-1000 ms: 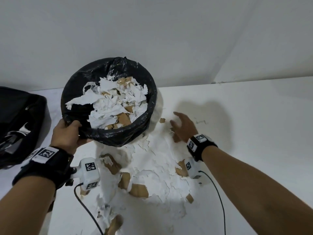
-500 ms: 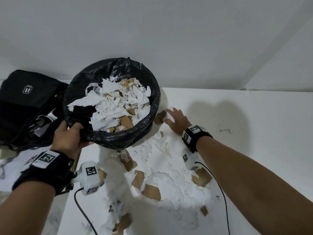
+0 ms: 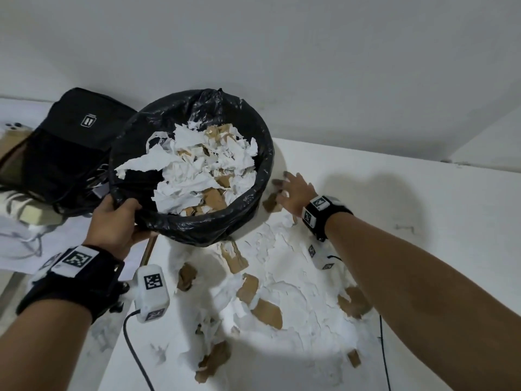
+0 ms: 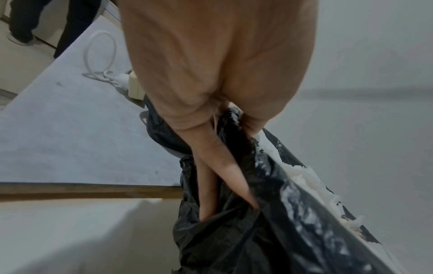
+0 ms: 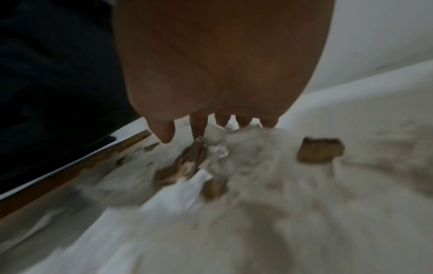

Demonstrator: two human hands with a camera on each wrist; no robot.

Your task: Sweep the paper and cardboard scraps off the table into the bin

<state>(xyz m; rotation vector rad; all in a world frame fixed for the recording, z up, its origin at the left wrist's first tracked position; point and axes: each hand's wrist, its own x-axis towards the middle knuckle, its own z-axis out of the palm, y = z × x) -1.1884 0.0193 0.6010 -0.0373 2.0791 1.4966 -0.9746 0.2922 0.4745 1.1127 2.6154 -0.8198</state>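
Note:
A bin lined with a black bag (image 3: 197, 230) hangs at the table's left edge, heaped with white paper and brown cardboard scraps (image 3: 197, 170). My left hand (image 3: 115, 221) grips its near rim, fingers curled into the black bag (image 4: 234, 185). My right hand (image 3: 293, 193) lies flat on the white table (image 3: 437, 249) beside the bin, fingers spread over a brown cardboard scrap (image 3: 270, 203). More torn paper and cardboard scraps (image 3: 262, 292) cover the table between my arms. In the blurred right wrist view the fingertips (image 5: 199, 128) touch the scraps (image 5: 187, 163).
A black bag (image 3: 70, 145) with cables lies on a lower surface left of the bin. A phone (image 3: 14, 129) lies at the far left. A wall rises behind the table. A white plug and cable (image 4: 112, 77) sit on the left surface.
My right hand has slid left and away across the table toward the bin, pushing scraps along. The view has turned left, showing more of the black bag.

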